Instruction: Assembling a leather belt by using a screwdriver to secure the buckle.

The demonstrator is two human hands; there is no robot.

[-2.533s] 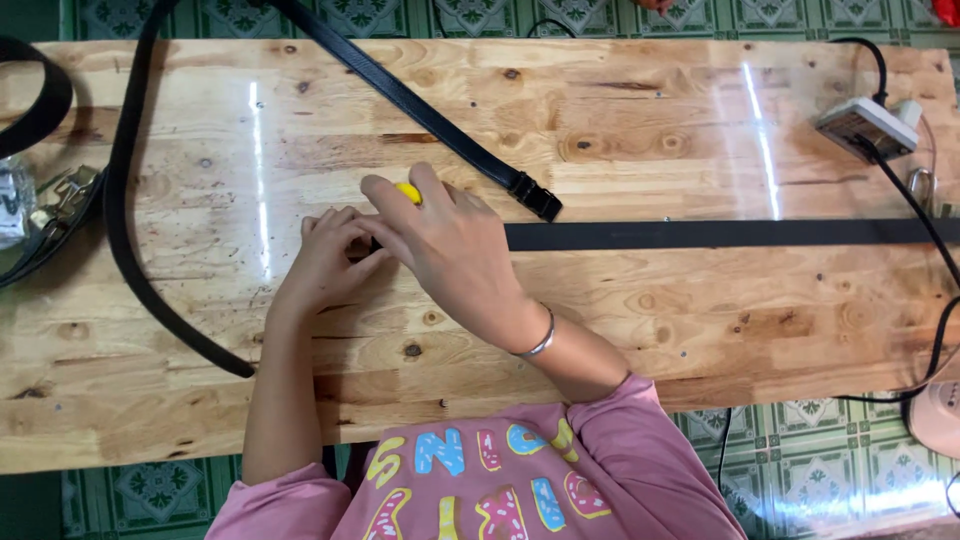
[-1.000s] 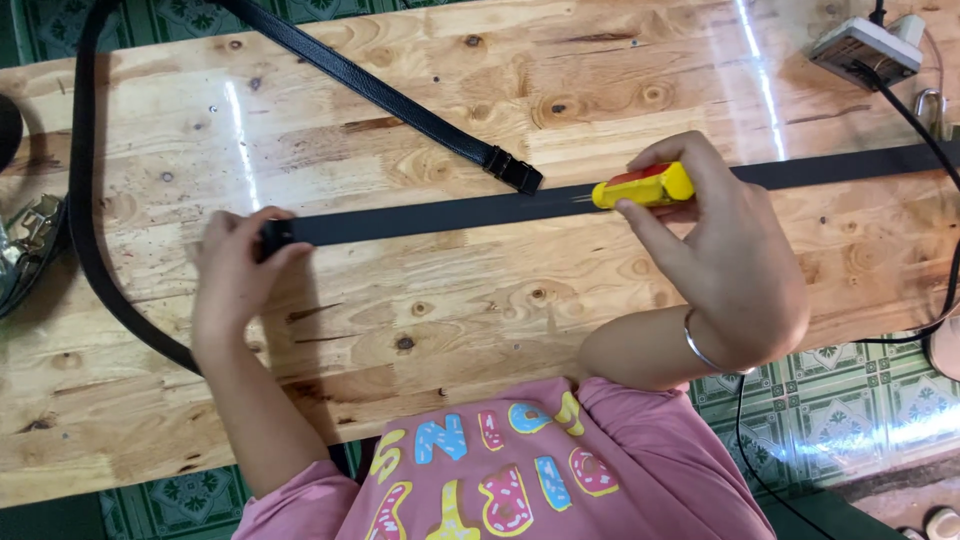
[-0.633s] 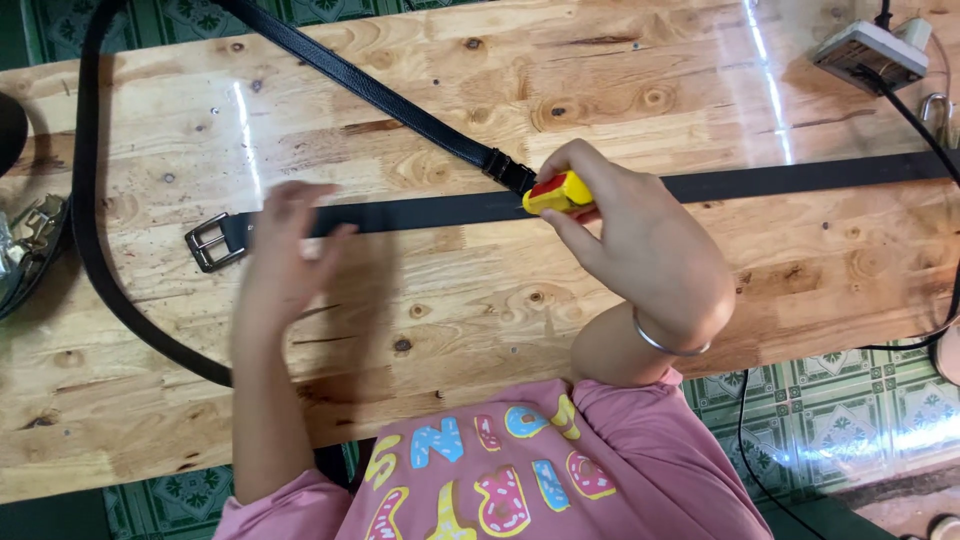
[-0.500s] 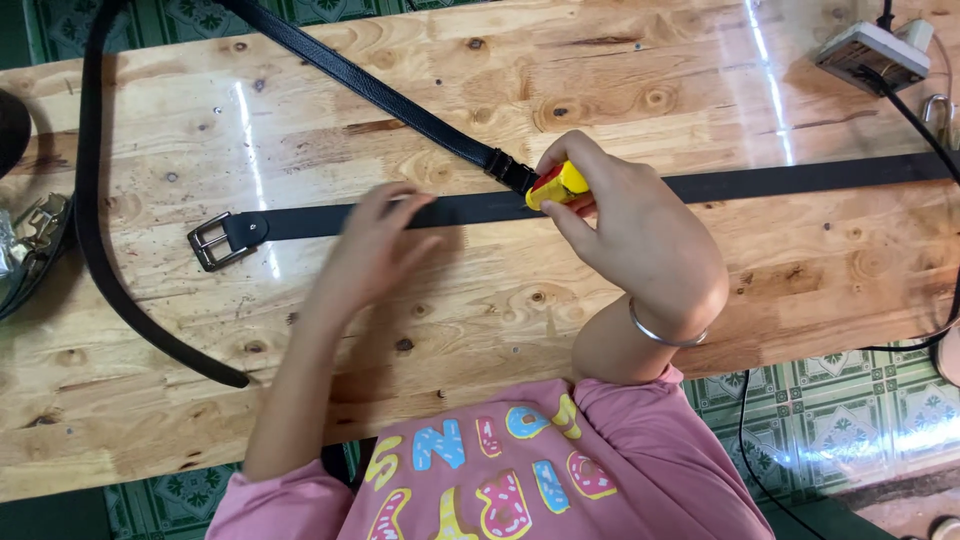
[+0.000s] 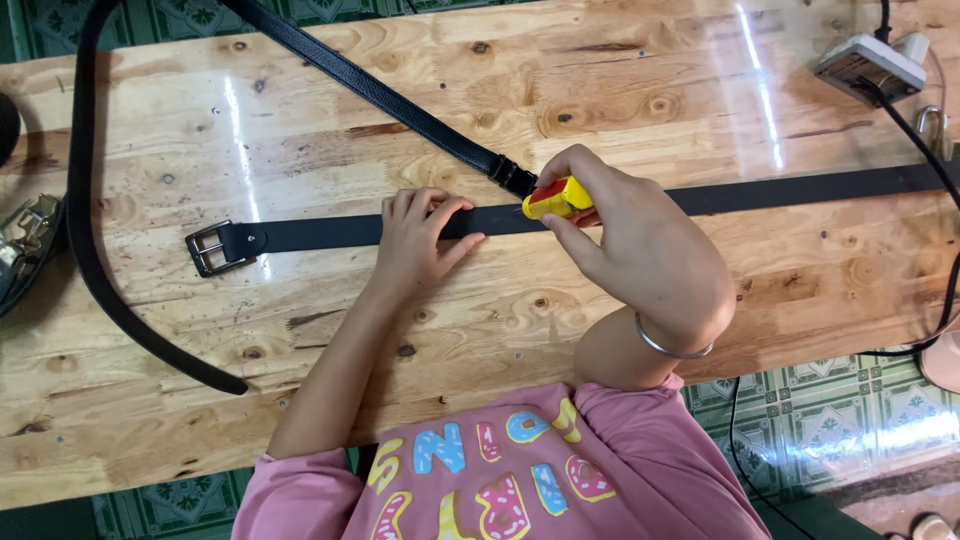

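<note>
Workbench of knotty pine boards (image 5: 300,400) under a glossy clear coat, green patterned floor tiles showing at its edges.

Item: black belt (image 5: 320,233), lying flat and straight across the bench from left to right, metal buckle (image 5: 207,248) at its left end. Judged light, limp along its length yet firm across its width; the smooth face looks likely to slide on the varnish, so it wants pinning flat from above rather than pinching.

Left hand (image 5: 415,240): fingers spread and laid flat, pressing the strap to the wood right of the buckle.

Right hand (image 5: 630,250): fingers closed around a small yellow and red tool (image 5: 558,198), its tip at or just above the strap beside the left fingertips; actual contact cannot be made out.

Also present: second black belt (image 5: 400,105) running diagonally, its end just above the tool; power strip (image 5: 868,68) at far right.
</note>
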